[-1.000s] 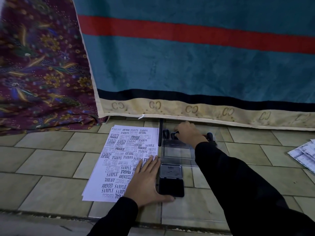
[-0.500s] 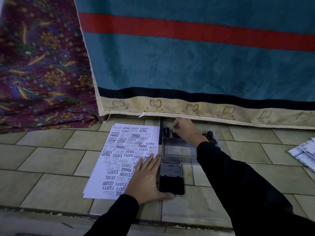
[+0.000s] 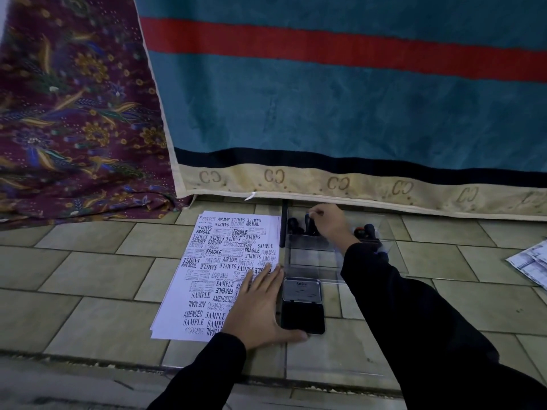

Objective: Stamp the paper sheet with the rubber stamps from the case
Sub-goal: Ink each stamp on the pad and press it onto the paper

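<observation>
A white paper sheet (image 3: 216,270), covered with black stamp prints, lies on the tiled floor. My left hand (image 3: 260,309) rests flat on its lower right corner, thumb touching the open black ink pad (image 3: 302,309). To the right stands a clear plastic case (image 3: 319,255) with dark rubber stamps (image 3: 293,224) in its far end. My right hand (image 3: 330,221) reaches into the case and pinches the top of one dark stamp (image 3: 310,224), lifting it slightly.
A teal blanket (image 3: 340,99) with a red stripe and beige border hangs just behind the case. Patterned maroon cloth (image 3: 74,113) lies at the left. More printed sheets (image 3: 529,261) lie at the right edge. A floor step edge runs along the bottom.
My right hand has risen a little at the far end of the case, fingers now pinching a stamp's top. The left hand stays flat on the paper.
</observation>
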Tool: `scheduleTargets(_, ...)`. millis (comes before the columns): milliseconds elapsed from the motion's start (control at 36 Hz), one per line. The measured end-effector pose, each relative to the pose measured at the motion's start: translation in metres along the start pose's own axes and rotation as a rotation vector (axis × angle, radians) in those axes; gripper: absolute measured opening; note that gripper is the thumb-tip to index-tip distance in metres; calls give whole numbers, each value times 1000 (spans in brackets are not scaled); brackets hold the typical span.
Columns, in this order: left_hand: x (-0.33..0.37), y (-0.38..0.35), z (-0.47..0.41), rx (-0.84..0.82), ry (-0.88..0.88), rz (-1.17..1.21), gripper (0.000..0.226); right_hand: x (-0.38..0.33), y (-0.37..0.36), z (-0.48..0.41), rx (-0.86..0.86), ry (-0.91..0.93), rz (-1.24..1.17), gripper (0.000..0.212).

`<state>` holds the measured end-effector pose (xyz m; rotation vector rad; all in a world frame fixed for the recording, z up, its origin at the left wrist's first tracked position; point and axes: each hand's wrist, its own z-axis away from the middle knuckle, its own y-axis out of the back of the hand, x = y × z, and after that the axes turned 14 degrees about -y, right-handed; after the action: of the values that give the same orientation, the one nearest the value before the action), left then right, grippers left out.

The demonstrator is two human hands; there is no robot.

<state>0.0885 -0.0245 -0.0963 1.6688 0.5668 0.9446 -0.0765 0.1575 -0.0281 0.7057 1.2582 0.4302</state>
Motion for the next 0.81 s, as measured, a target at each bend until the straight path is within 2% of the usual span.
scheduleTargets(195,0,1,0,-7,-3,-7,138,4,11,-2,-9,-29,-119,20)
scheduleTargets(306,0,2,0,-15,-6,-4,138,5,18,1,-49,-113,-316,22)
scheduleTargets(417,0,1,1,-14,-10,-6,138,3,29,15,-183,-213,-666,23)
scheduleTargets(528,-1,-1,1,-3,-11,-7,136,1,43,49,-277,-137,-787,28)
scheduleTargets(695,-2,-3,1,-3,-15,-25,137,11,54,117,-339,87,-432,24)
scheduleTargets(806,-4,-4,0,21,-27,-18,137,24,45,146,-209,239,-66,23)
